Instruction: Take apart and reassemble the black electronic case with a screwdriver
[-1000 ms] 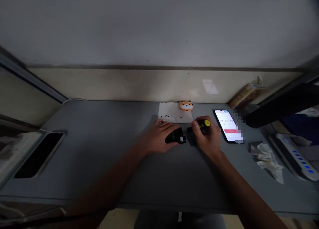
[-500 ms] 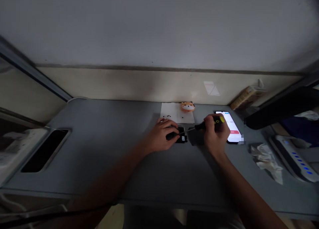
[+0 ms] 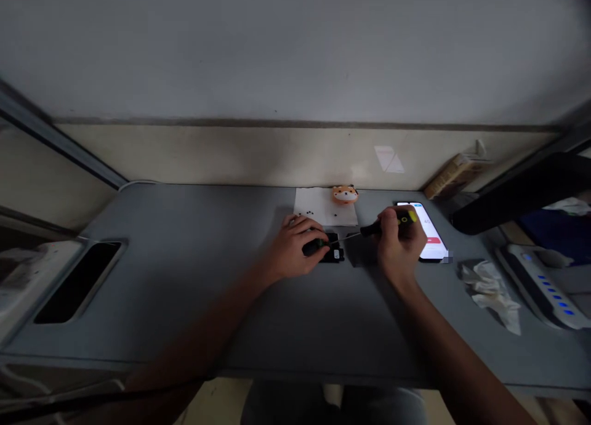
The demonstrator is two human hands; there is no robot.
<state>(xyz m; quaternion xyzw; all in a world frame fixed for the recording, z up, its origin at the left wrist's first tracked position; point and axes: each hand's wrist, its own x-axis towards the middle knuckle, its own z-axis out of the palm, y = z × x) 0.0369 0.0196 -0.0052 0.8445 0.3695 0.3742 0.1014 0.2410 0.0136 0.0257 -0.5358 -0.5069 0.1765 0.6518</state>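
My left hand (image 3: 293,249) has its fingers curled over a small black device (image 3: 334,255) lying on the desk, whose right end shows a pale label. A rounded dark part (image 3: 314,247) sits under those fingers, and I cannot make out what it is. In my right hand (image 3: 401,246) is a screwdriver (image 3: 370,230) with a black and yellow handle. Its thin shaft points left to the device near my left fingertips; the tip itself is hard to see. A dark flat piece (image 3: 360,250) lies between the device and my right hand.
Behind the hands, white paper (image 3: 318,198) bears several tiny dark screws (image 3: 310,213) and an orange animal-face case (image 3: 345,195). A lit phone (image 3: 431,241) lies beyond my right hand, then crumpled tissue (image 3: 494,295) and a power strip (image 3: 545,289). A dark-screened phone (image 3: 78,283) lies far left.
The view has shifted slightly. Both hands keep nearly the same pose, with the screwdriver still angled toward the device.
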